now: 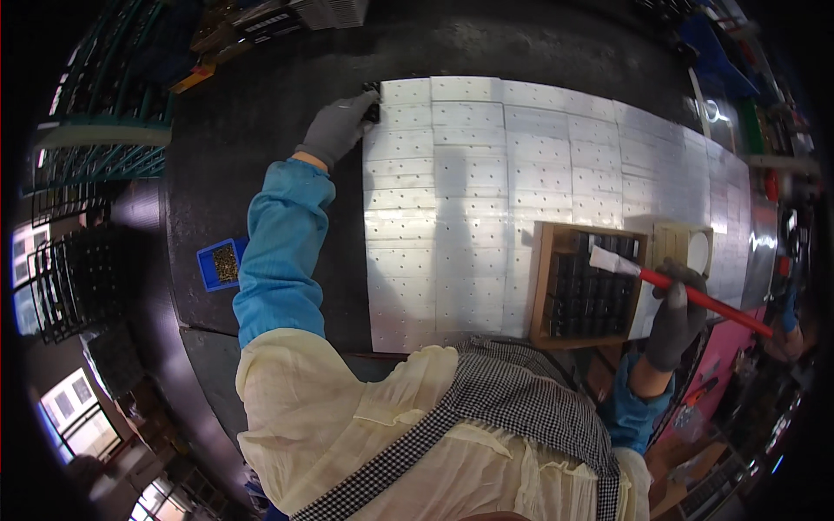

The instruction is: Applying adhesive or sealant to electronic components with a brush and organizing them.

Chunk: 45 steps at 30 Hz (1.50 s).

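At the far left corner of a grid of silvery metal plates (pixel 469 226), my left hand (pixel 340 127), in a grey glove, has its fingers closed on a small black block (pixel 373 102). The finer shape of that block is hard to make out. My right hand (pixel 679 314), also gloved in grey, grips a paintbrush (pixel 730 313) with a long red handle. Its pale bristles point left, over a wooden box (pixel 540 286) packed with rows of black blocks (pixel 586 300). Just right of the box is a light wooden tray (pixel 667 236) with a round white dish (pixel 698 252).
The plates lie on a dark table (pixel 204 174). A small blue bin (pixel 206 267) of brass-coloured bits sits left of my left sleeve. Green racks (pixel 104 148) stand at the left, and cartons (pixel 269 24) at the back. Another person's arm (pixel 787 334) shows at the far right.
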Tool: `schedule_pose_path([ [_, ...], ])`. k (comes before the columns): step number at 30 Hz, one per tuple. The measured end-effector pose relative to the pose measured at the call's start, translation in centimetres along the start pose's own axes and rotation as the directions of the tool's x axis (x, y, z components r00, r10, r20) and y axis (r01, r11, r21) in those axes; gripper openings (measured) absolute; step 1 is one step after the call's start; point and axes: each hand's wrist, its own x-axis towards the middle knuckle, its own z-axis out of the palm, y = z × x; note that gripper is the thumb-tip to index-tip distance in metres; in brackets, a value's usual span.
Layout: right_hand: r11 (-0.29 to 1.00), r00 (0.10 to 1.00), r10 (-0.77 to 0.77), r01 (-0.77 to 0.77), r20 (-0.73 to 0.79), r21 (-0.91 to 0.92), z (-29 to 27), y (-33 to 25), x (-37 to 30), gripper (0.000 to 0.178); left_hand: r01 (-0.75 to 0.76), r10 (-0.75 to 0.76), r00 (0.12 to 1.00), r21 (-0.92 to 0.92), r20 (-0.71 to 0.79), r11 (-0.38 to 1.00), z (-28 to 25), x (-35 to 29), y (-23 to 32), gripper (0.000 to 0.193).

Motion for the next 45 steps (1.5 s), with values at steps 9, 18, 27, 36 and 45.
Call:
schedule_pose_path([
  [9,0.993,0.992,-0.001,0.015,-0.129,0.114,-3.4,-0.2,-0.6,0.022,-0.005,0.000,0.966,-0.019,-0.259,1.000,-2.9,-2.0,6.1,0.053],
  [18,0.955,0.957,-0.117,0.183,-0.266,0.235,-9.3,1.1,-0.8,0.023,-0.140,0.082,0.983,-0.377,-0.166,0.915,2.1,-5.6,31.9,0.043],
  [27,0.907,0.958,-0.050,0.163,-0.283,0.390,-16.0,4.9,-1.6,0.024,-0.132,0.105,0.969,0.110,0.223,0.985,5.0,-2.4,39.8,0.034],
  [36,0.896,0.958,-0.049,0.167,-0.282,0.411,-20.7,6.5,-0.9,0.025,-0.278,0.121,0.874,0.281,0.471,0.918,4.6,-0.5,41.6,0.021],
  [45,0.882,0.953,-0.055,0.186,-0.299,0.432,-22.2,6.7,0.2,0.025,-0.406,0.143,0.798,0.346,0.586,0.846,4.2,1.2,41.8,0.026],
])
